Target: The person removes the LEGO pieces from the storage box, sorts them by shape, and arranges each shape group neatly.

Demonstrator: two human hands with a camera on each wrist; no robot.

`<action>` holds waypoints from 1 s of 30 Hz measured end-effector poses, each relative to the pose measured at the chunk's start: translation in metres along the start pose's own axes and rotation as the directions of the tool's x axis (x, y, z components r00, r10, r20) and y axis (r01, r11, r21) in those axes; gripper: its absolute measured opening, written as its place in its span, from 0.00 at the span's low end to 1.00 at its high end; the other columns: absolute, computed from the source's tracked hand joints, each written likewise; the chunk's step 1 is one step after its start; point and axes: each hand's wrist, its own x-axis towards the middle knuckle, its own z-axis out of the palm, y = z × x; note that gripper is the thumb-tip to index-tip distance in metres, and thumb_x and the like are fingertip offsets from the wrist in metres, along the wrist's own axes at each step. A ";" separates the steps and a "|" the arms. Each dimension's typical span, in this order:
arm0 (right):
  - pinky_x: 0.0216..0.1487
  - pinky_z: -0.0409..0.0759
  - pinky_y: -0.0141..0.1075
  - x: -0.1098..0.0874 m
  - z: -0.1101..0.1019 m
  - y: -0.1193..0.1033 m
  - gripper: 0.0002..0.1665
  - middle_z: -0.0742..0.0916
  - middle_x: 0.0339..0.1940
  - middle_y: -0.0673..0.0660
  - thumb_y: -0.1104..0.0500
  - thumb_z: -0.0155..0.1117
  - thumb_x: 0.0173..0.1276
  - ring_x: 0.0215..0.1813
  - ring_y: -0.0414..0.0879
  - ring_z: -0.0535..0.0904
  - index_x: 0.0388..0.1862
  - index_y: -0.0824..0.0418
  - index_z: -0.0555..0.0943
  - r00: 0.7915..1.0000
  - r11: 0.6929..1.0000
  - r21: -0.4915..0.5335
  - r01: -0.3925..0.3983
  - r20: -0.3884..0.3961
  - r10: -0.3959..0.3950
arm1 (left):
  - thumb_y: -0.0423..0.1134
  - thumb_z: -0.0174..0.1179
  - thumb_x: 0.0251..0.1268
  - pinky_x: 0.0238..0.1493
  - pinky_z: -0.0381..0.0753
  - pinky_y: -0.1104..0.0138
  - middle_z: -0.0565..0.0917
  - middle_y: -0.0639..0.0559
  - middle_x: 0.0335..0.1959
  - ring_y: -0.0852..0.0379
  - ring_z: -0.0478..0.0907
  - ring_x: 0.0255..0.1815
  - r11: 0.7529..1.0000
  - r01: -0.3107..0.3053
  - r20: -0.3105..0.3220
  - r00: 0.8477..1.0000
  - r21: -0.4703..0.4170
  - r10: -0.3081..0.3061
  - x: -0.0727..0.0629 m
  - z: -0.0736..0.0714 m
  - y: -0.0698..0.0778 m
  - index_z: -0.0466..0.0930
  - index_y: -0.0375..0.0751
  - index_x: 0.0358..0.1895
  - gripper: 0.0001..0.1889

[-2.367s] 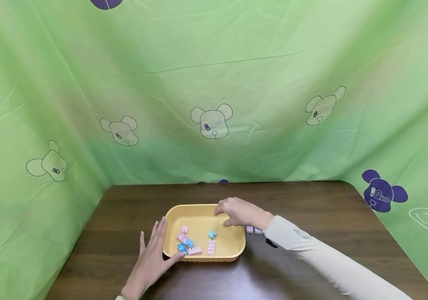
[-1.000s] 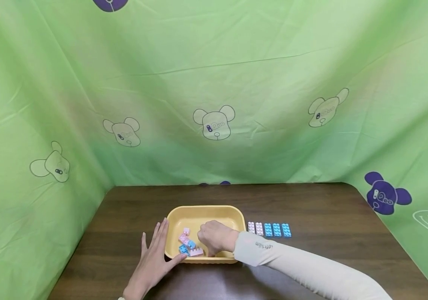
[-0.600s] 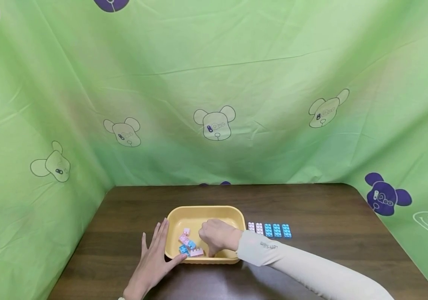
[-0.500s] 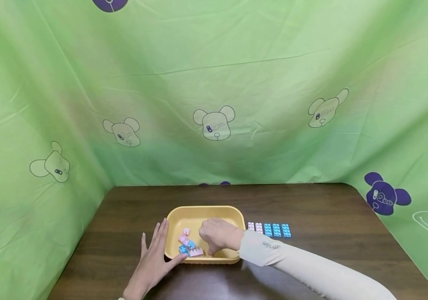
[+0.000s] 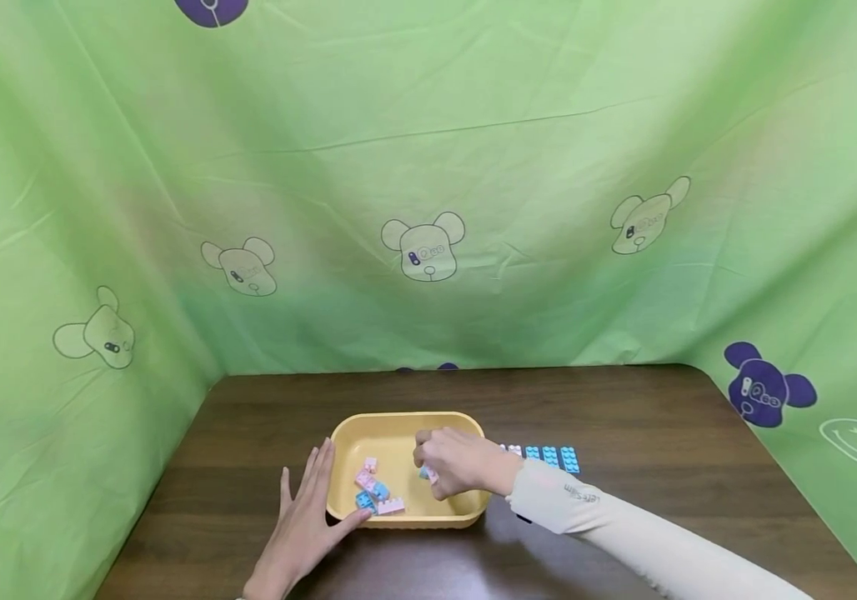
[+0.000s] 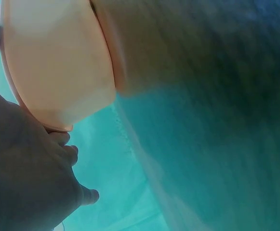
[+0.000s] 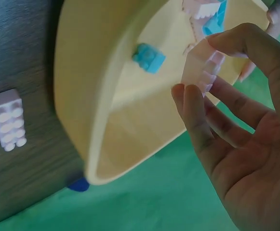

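Note:
My right hand [image 5: 462, 461] is over the yellow tray [image 5: 379, 425], pinching a pink building brick [image 7: 197, 67] between thumb and fingertips. In the right wrist view the brick is held above the tray floor, its studs turned sideways. A small blue brick [image 7: 149, 58] lies on the floor of the tray beside it. My left hand [image 5: 301, 521] rests against the tray's left end, fingers straight along the side and thumb at the front rim. Near that thumb lie a pink brick [image 5: 391, 506], a blue brick [image 5: 365, 500] and other pink and blue pieces.
Right of the tray, pink bricks [image 5: 514, 450] and blue bricks [image 5: 568, 459] stand in a row on the dark wooden table [image 5: 271, 408], partly hidden by my right arm. A green printed curtain [image 5: 338, 333] surrounds the table's back and sides.
My right hand has lifted from the tray's front part and moved up and right, now with the pink brick in its fingers. The left hand has stayed at the tray.

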 end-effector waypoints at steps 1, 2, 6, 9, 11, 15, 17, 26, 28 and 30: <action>0.31 0.77 0.27 -0.002 -0.001 0.002 0.18 0.82 0.35 0.49 0.62 0.80 0.47 0.28 0.38 0.74 0.40 0.62 0.89 1.000 1.000 0.005 0.002 -0.008 -0.002 | 0.66 0.68 0.65 0.75 0.38 0.26 0.53 0.38 0.87 0.34 0.51 0.85 1.000 0.001 0.001 1.000 -0.001 -0.001 0.000 0.000 0.000 0.47 0.39 0.87 0.59; 0.31 0.77 0.27 -0.005 -0.002 0.003 0.18 0.83 0.35 0.49 0.62 0.80 0.47 0.28 0.37 0.74 0.40 0.62 0.89 1.000 1.000 0.006 0.000 -0.013 0.000 | 0.66 0.69 0.65 0.75 0.38 0.26 0.53 0.38 0.86 0.34 0.51 0.85 1.000 0.003 0.002 1.000 -0.002 -0.003 0.000 0.000 0.000 0.47 0.39 0.87 0.59; 0.31 0.77 0.26 -0.014 -0.006 0.009 0.18 0.85 0.35 0.50 0.61 0.79 0.49 0.28 0.36 0.73 0.41 0.63 0.90 0.999 1.000 0.009 -0.012 -0.035 0.013 | 0.66 0.69 0.65 0.75 0.38 0.26 0.53 0.38 0.86 0.34 0.51 0.85 1.000 -0.001 0.003 1.000 -0.005 0.001 0.000 -0.001 0.001 0.47 0.39 0.87 0.59; 0.33 0.79 0.28 -0.021 -0.010 0.012 0.18 0.87 0.37 0.51 0.60 0.78 0.50 0.29 0.36 0.76 0.41 0.64 0.91 0.998 0.999 0.022 -0.025 -0.051 0.026 | 0.66 0.69 0.65 0.75 0.38 0.26 0.53 0.38 0.86 0.34 0.51 0.85 1.000 -0.005 0.007 1.000 -0.007 0.005 0.000 -0.001 0.001 0.48 0.38 0.87 0.59; 0.35 0.81 0.29 -0.027 -0.013 0.016 0.17 0.88 0.38 0.52 0.60 0.77 0.50 0.31 0.38 0.79 0.41 0.64 0.91 0.997 0.999 0.027 -0.033 -0.068 0.034 | 0.66 0.69 0.65 0.76 0.38 0.26 0.53 0.38 0.86 0.34 0.51 0.85 1.000 -0.003 0.013 1.000 -0.011 0.003 0.001 -0.002 0.002 0.47 0.37 0.87 0.59; 0.35 0.83 0.31 -0.040 -0.016 0.024 0.15 0.88 0.38 0.53 0.61 0.75 0.50 0.32 0.40 0.82 0.39 0.64 0.91 0.992 0.999 0.046 -0.028 -0.118 0.034 | 0.66 0.68 0.66 0.76 0.37 0.27 0.52 0.38 0.87 0.34 0.50 0.85 1.000 0.003 0.020 1.000 -0.015 -0.003 0.000 -0.002 0.002 0.46 0.38 0.87 0.59; 0.34 0.82 0.30 -0.047 -0.017 0.029 0.14 0.88 0.36 0.52 0.62 0.74 0.50 0.31 0.39 0.81 0.37 0.65 0.90 0.990 0.998 0.060 -0.026 -0.140 0.034 | 0.66 0.68 0.66 0.76 0.37 0.27 0.52 0.38 0.87 0.35 0.50 0.85 1.000 0.003 0.020 1.000 -0.016 -0.002 0.000 -0.002 0.002 0.46 0.39 0.87 0.59; 0.33 0.80 0.28 -0.080 -0.017 0.053 0.15 0.87 0.35 0.51 0.65 0.76 0.53 0.32 0.34 0.77 0.42 0.64 0.89 0.976 0.989 0.133 -0.066 -0.197 0.092 | 0.66 0.68 0.65 0.76 0.38 0.27 0.53 0.38 0.86 0.34 0.51 0.85 1.000 0.000 0.016 1.000 -0.003 0.000 0.000 -0.001 0.002 0.46 0.39 0.87 0.59; 0.35 0.82 0.31 -0.086 -0.018 0.057 0.18 0.89 0.38 0.53 0.66 0.77 0.52 0.34 0.36 0.80 0.44 0.65 0.89 0.975 0.987 0.135 -0.089 -0.191 0.114 | 0.66 0.68 0.65 0.76 0.38 0.27 0.53 0.38 0.86 0.33 0.51 0.85 1.000 -0.002 0.011 1.000 0.000 0.002 -0.001 0.000 0.002 0.46 0.39 0.87 0.59; 0.37 0.84 0.33 -0.093 -0.018 0.062 0.20 0.90 0.40 0.55 0.66 0.79 0.51 0.36 0.39 0.83 0.45 0.66 0.89 0.973 0.985 0.133 -0.106 -0.189 0.130 | 0.66 0.69 0.65 0.75 0.38 0.26 0.54 0.37 0.86 0.33 0.52 0.84 1.000 -0.002 0.004 1.000 0.004 0.002 -0.002 0.000 0.001 0.47 0.39 0.87 0.59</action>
